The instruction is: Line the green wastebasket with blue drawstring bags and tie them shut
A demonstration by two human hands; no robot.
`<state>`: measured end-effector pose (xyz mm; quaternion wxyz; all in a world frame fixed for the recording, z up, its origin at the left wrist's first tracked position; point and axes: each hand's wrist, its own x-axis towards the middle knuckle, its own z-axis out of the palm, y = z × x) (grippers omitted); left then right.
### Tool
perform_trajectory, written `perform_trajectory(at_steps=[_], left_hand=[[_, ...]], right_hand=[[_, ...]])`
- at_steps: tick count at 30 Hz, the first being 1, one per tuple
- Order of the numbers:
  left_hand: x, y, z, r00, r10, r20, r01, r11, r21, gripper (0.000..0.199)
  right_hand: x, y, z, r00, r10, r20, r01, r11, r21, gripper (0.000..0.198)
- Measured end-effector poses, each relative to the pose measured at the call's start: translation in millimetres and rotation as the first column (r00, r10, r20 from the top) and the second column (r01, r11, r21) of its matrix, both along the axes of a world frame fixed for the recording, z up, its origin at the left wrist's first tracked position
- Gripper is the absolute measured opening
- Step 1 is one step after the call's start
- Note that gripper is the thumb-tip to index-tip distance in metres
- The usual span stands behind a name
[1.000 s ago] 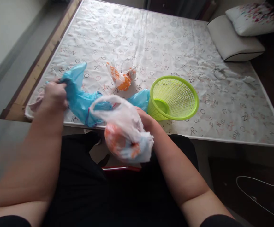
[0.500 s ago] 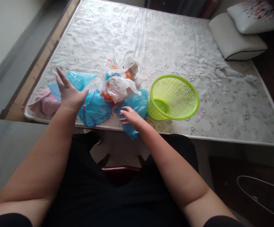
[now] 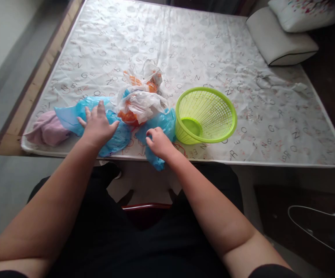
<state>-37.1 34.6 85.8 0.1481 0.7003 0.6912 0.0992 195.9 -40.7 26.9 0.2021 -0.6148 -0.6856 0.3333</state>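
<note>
My left hand (image 3: 98,125) is spread wide over the crumpled blue plastic bags (image 3: 119,139) near the mattress edge, with nothing held. Whether its palm touches them is hidden. My right hand (image 3: 159,143) hovers at or on another blue plastic bag (image 3: 167,119), which hangs partly over the front edge. Its fingers are loosely curled with a gap between them, and I see nothing gripped. Between and beyond the hands lies a heap of white and orange plastic bags (image 3: 147,104). A pink cloth (image 3: 50,129) is bunched to the left.
A lime-green mesh basket (image 3: 214,116) leans tilted on the patterned mattress (image 3: 266,116), right of the bags, its mouth toward me. Two pillows (image 3: 283,36) are stacked at the far right. A white cable (image 3: 309,208) lies low on the right.
My left hand has come down and rightward over the blue bags. The right hand's fingers have curled more. The whole view has shifted slightly; the bags and basket keep their arrangement.
</note>
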Motion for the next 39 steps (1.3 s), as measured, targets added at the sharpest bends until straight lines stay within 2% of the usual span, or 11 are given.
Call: perform_trajectory(at_steps=[2, 4, 7, 10, 13, 16, 22, 26, 29, 34, 39], left_hand=[[7.2, -8.4, 6.7, 0.996, -0.062, 0.060, 0.063, 0.998, -0.011, 0.064], [11.4, -15.3, 8.8, 0.976, -0.149, 0.156, 0.170, 0.977, -0.125, 0.044], [13.5, -20.0, 2.3, 0.934, -0.272, 0.231, 0.341, 0.871, -0.355, 0.050], [14.3, -16.9, -11.1, 0.903, -0.378, 0.206, 0.430, 0.782, -0.451, 0.061], [17.4, -9.3, -26.5, 0.875, -0.414, 0.250, 0.483, 0.760, -0.434, 0.066], [23.2, -3.9, -37.3, 0.824, -0.471, 0.315, 0.559, 0.765, -0.320, 0.071], [39.0, -10.3, -33.2, 0.678, -0.522, 0.518, 0.670, 0.729, -0.141, 0.089], [43.5, -12.0, -37.1, 0.651, -0.519, 0.553, 0.664, 0.743, -0.083, 0.092], [42.4, -10.0, -41.4, 0.668, -0.552, 0.499, 0.664, 0.744, -0.065, 0.079], [44.6, -13.0, -33.7, 0.692, -0.642, 0.330, 0.699, 0.710, -0.084, 0.027], [47.7, -24.3, -41.5, 0.698, -0.679, 0.227, 0.716, 0.663, -0.218, 0.021]], right_hand=[[6.9, 4.9, 5.8, 0.995, -0.089, -0.036, 0.090, 0.996, 0.012, 0.020], [15.1, 7.5, 9.5, 0.989, -0.125, -0.080, 0.122, 0.992, -0.039, 0.019], [23.0, 5.5, 7.5, 0.985, -0.138, -0.103, 0.127, 0.986, -0.112, 0.020], [22.7, -0.9, -0.7, 0.993, -0.069, -0.090, 0.064, 0.996, -0.061, 0.023], [18.9, -7.3, -6.2, 0.998, 0.044, -0.050, -0.041, 0.997, 0.069, 0.041], [14.7, -11.4, -4.0, 0.996, 0.089, 0.023, -0.092, 0.987, 0.128, 0.058], [4.6, -14.6, 6.1, 0.988, 0.087, 0.129, -0.110, 0.977, 0.181, 0.087], [1.8, -13.4, 5.0, 0.985, 0.081, 0.152, -0.110, 0.975, 0.195, 0.094], [2.1, -11.1, 0.8, 0.987, 0.059, 0.152, -0.086, 0.980, 0.177, 0.089], [3.5, -4.3, -6.9, 0.998, -0.007, 0.061, -0.003, 0.986, 0.167, 0.079], [2.2, 0.1, -7.3, 0.996, 0.056, -0.064, -0.043, 0.981, 0.189, 0.062]])
